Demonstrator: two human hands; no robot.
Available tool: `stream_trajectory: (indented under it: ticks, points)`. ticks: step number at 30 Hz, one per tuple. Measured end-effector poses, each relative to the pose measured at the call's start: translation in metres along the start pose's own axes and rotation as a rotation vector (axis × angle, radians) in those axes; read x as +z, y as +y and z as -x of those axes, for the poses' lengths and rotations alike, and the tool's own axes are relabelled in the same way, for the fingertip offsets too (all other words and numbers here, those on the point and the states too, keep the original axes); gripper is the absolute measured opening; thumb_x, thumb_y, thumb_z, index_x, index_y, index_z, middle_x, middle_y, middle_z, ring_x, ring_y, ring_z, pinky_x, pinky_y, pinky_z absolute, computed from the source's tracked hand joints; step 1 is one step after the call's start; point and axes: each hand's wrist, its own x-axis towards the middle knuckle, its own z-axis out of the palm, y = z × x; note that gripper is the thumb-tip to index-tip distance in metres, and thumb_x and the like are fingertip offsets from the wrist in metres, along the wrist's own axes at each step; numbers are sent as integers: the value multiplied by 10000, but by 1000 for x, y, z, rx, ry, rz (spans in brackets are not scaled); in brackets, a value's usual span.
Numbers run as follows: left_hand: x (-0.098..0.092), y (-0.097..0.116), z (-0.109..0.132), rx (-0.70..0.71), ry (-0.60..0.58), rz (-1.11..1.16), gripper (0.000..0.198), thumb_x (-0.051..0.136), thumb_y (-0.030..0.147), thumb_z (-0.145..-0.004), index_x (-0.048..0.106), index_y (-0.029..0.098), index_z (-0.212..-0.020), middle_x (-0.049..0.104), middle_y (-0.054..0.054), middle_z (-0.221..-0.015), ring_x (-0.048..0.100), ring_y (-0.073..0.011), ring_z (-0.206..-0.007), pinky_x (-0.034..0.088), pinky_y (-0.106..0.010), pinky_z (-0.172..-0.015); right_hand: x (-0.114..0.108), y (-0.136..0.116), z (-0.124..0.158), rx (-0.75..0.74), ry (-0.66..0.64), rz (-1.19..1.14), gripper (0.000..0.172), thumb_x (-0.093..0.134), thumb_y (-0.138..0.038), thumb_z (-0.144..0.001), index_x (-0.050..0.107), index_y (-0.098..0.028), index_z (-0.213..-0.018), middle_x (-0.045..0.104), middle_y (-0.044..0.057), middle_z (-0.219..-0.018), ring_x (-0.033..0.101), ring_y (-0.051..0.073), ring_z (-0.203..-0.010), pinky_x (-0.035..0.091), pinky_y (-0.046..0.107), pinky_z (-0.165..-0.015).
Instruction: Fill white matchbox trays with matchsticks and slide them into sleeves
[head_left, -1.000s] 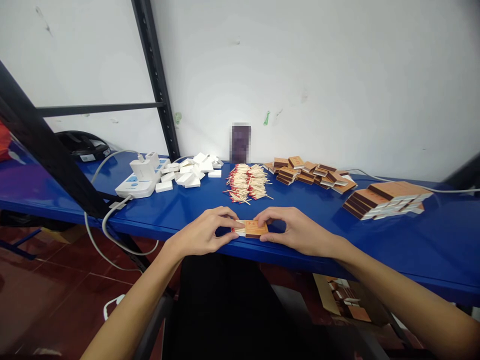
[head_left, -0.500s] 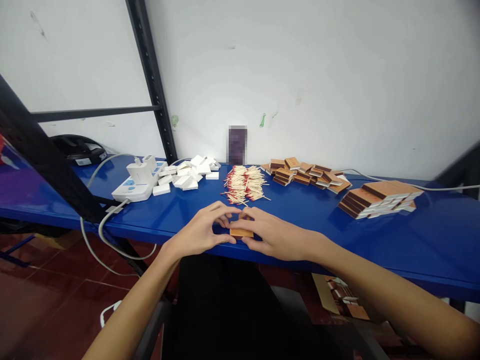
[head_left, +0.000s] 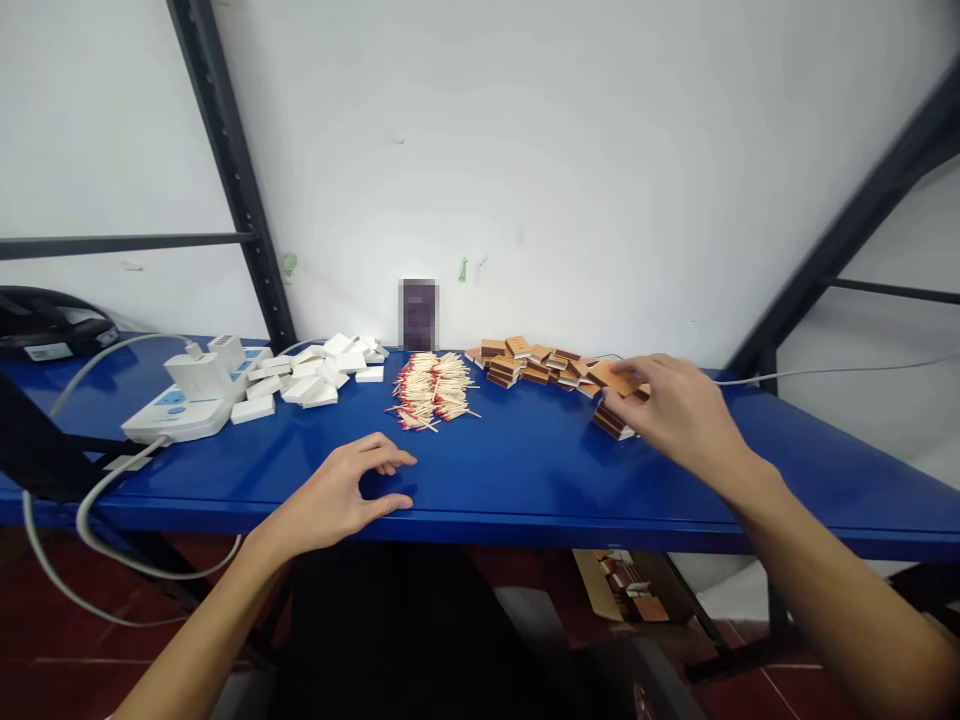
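Note:
My right hand (head_left: 679, 415) reaches out to the right over a stack of closed orange matchboxes (head_left: 609, 421), and its fingers are closed on one orange matchbox (head_left: 615, 377) at the top of that stack. Most of the stack is hidden under the hand. My left hand (head_left: 341, 495) rests on the blue table (head_left: 525, 470) near the front edge, fingers curved and apart, holding nothing. A heap of red-tipped matches (head_left: 431, 388) lies behind it.
Loose orange matchbox sleeves (head_left: 529, 362) lie at the back, white inner trays (head_left: 315, 370) to their left. A white power strip with a charger (head_left: 180, 405) and cables sits far left. Black rack uprights (head_left: 232, 170) stand behind. A cardboard box (head_left: 622, 585) sits under the table.
Both hands held one matchbox at the table's front and slid it shut. Now my right hand has carried it right to the stack, while my left hand let go and stayed.

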Motion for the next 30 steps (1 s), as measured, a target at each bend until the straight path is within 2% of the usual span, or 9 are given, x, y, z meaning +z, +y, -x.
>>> stream_trajectory:
  ticks: [5, 8, 10, 15, 17, 19, 22, 25, 30]
  points:
    - [0, 3, 0, -28, -6, -26, 274, 663, 429, -866, 679, 252, -1075, 629, -33, -1031, 621, -178, -889, 524, -302, -811, 6, 33, 4, 12, -130, 317, 319, 492, -357, -887, 704, -144, -993, 706, 163, -982, 581, 337, -928, 392, 414, -772]
    - [0, 1, -1, -53, 12, -22, 230, 630, 446, -886, 675, 228, -947, 636, -23, -972, 615, -173, -864, 511, -291, -795, 16, 37, 9, -44, -111, 360, 308, 469, -341, -905, 701, -153, -980, 706, 157, -1011, 552, 341, -978, 368, 415, -782]
    - [-3, -5, -4, -107, 88, -58, 261, 579, 466, -909, 668, 221, -922, 643, -27, -939, 616, -184, -855, 508, -300, -781, 21, 40, 10, -78, -97, 379, 290, 459, -324, -907, 695, -163, -954, 703, 150, -1018, 542, 336, -988, 363, 416, -788]
    - [-22, -38, -9, -285, 378, -521, 316, 502, 442, -910, 672, 212, -1045, 640, -95, -1075, 576, -305, -1056, 456, -452, -943, 25, 40, 8, -78, -29, 389, 286, 465, -364, -901, 671, -169, -937, 681, 154, -1020, 543, 319, -959, 377, 407, -782]
    - [-27, -50, -8, -368, 405, -678, 362, 459, 421, -916, 654, 198, -1124, 604, -132, -1182, 550, -345, -1116, 447, -494, -952, 27, 33, 2, -71, 34, 348, 295, 449, -370, -910, 661, -167, -936, 669, 155, -992, 548, 313, -950, 386, 406, -796]
    - [-29, -56, -5, -430, 333, -710, 400, 405, 401, -935, 617, 195, -1204, 567, -148, -1269, 543, -355, -1153, 452, -521, -939, 31, 23, -11, -95, 29, 300, 294, 432, -362, -920, 653, -170, -944, 664, 145, -954, 559, 302, -933, 395, 402, -812]
    - [-27, -55, -1, -464, 244, -670, 416, 339, 361, -963, 572, 198, -1266, 563, -139, -1302, 564, -330, -1147, 433, -550, -959, 40, 11, -44, -82, -179, 271, 311, 448, -371, -911, 640, -159, -1032, 674, 149, -960, 590, 298, -911, 419, 399, -779]
    - [-26, -51, -1, -496, 272, -697, 420, 360, 376, -956, 572, 205, -1275, 553, -136, -1328, 519, -346, -1203, 422, -556, -970, 51, 11, -85, 119, -528, 267, 404, 503, -370, -882, 600, -119, -1183, 649, 208, -1138, 612, 308, -987, 441, 376, -731]
    - [-25, -51, -1, -551, 207, -690, 476, 341, 401, -965, 515, 212, -1366, 427, -133, -1495, 324, -367, -1392, 339, -602, -1045, 67, 31, -128, 264, -730, 266, 333, 669, -299, -745, 708, -99, -1008, 696, 218, -1008, 662, 287, -836, 453, 328, -600]
